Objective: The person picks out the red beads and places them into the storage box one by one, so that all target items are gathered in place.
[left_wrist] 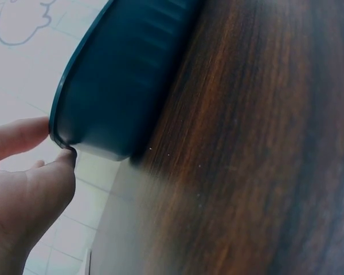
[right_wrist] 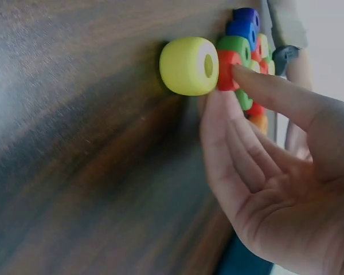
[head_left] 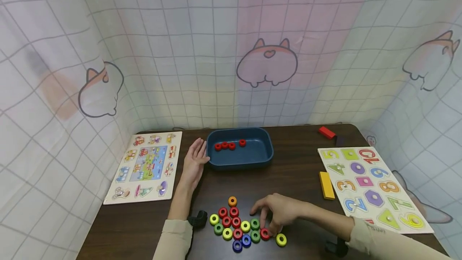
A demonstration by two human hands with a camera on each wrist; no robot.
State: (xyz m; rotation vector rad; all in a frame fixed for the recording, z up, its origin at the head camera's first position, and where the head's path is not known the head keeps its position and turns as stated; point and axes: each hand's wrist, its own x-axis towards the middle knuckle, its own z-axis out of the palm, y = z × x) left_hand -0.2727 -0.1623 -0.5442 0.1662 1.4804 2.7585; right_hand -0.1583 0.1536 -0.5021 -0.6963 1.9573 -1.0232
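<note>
My left hand (head_left: 195,161) is at the left end of a dark blue tray (head_left: 240,167), fingers fairly straight and thumb touching the rim corner. In the left wrist view the fingertips meet the tray's rim (left_wrist: 58,109). Four-odd small red ring beads (head_left: 232,146) lie inside the tray. My right hand (head_left: 283,211) reaches down to the table and pinches a red ring bead (right_wrist: 226,70) between thumb and fingers. A yellow ring bead (right_wrist: 188,66) sits right beside it. Green ring beads (head_left: 255,224) and blue ring beads (head_left: 246,240) are close by.
More red and yellow beads (head_left: 227,234) cluster left of the right hand, with an orange bead (head_left: 232,201) behind them. A picture puzzle board (head_left: 144,167) lies left, a number puzzle board (head_left: 371,187) right. Near it are a yellow block (head_left: 326,185) and a red block (head_left: 327,133).
</note>
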